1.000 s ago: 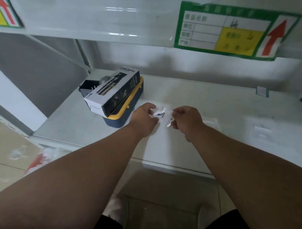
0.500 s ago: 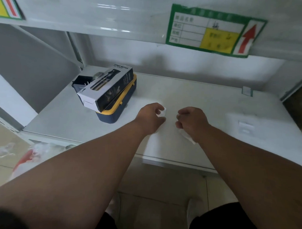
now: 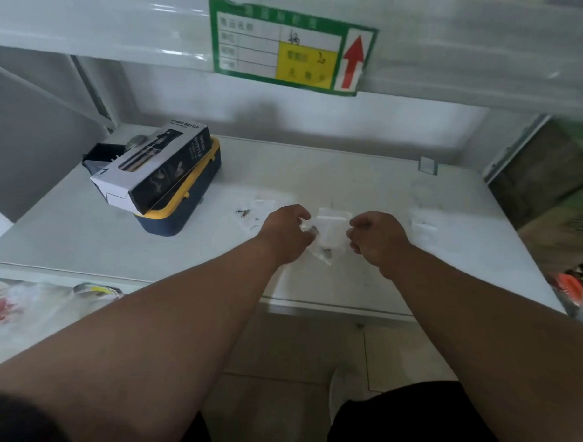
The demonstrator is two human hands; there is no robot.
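A small clear plastic bag (image 3: 330, 232) with small metal parts inside is stretched between both hands above the white shelf (image 3: 314, 287). My left hand (image 3: 284, 232) pinches its left edge with curled fingers. My right hand (image 3: 377, 238) pinches the right edge the same way. A small dark metal screw-like part (image 3: 242, 213) lies loose on the shelf, left of my left hand.
A black and white spray bottle box (image 3: 156, 165) lies on a blue and yellow case (image 3: 185, 205) at the shelf's left. More small clear bags (image 3: 423, 225) lie to the right. A green label (image 3: 291, 45) is stuck on the upper shelf edge. Plastic-wrapped goods (image 3: 23, 300) sit lower left.
The view has shifted right. My hands have moved slightly apart, and the clear bag now shows stretched between them. A loose metal part has come into view on the shelf.
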